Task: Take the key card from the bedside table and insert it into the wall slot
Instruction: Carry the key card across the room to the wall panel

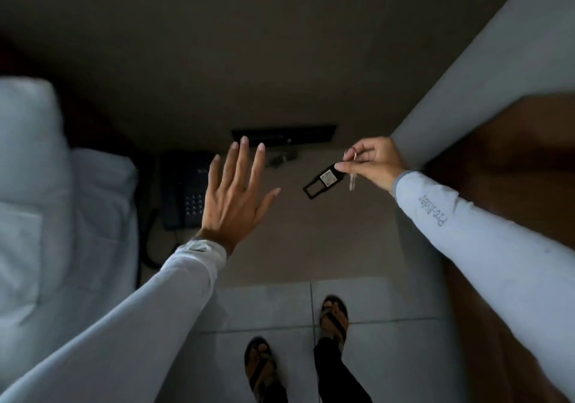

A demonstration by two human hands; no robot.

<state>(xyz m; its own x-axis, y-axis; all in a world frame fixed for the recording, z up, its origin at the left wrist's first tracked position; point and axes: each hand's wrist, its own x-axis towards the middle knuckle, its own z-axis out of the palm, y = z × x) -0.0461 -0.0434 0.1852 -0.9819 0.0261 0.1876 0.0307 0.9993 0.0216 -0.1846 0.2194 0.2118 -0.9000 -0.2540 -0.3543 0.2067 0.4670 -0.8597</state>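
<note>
Two hands in view, one of them loaded. Item one: my right hand [371, 161], fingertips pinched closed on the top of the key card [323, 180], a black tag-shaped fob with a pale label and an open window at its lower end. A ring and a small metal key [352, 181] hang beside it from the same pinch. The card is off the bedside table [311, 234] and in the air above it, near the corner of the pale wall [466, 75].

Item two: my left hand [233, 197], open, fingers spread, holding nothing, hovering over the black telephone [186, 191] that sits at the table's left side next to the bed [46, 200].

Item three: a dark rectangular fitting [284, 133] on the wall behind the table; I cannot tell whether it is the slot.

Handling note, as I judge it: pick-up is done, carry and insertion remain. I would shift the pinch so the card's free end leads and the loose key dangles clear of the opening, square the card's flat face to the slot before pushing, and feed it straight, not at a slant. The room is dim, so I would bring my head round to sight the slot first.
</note>
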